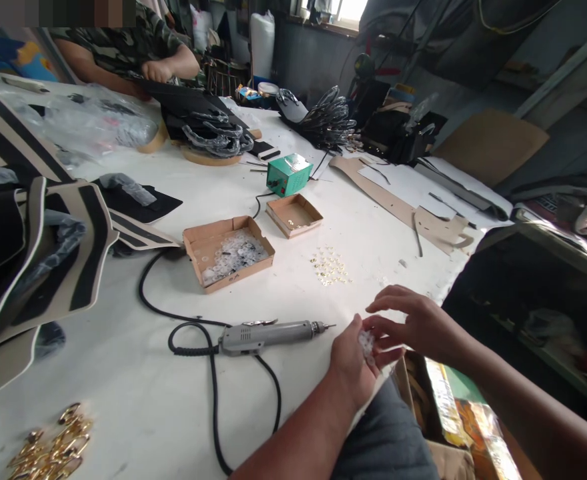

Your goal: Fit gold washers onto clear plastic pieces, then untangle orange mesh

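Cupped over my lap at the table's edge, my left hand (349,360) holds a small heap of clear plastic pieces (366,344). My right hand (416,323) reaches over it from the right, fingers apart, with some fingertips at the heap; no piece shows clearly in its grasp. A grey electric screwdriver (273,337) lies on the table just left of my hands, its bit pointing toward them. Beyond the hands, small gold rings (331,265) lie scattered. An open cardboard box (228,283) contains many similar clear pieces.
A smaller cardboard box (296,223) stands before a green power unit (289,175). The screwdriver's black cord (213,393) loops across the table. Gold hardware (56,447) lies at front left, striped bag panels (73,247) at left. Across the table, a person (123,57) handles black material.
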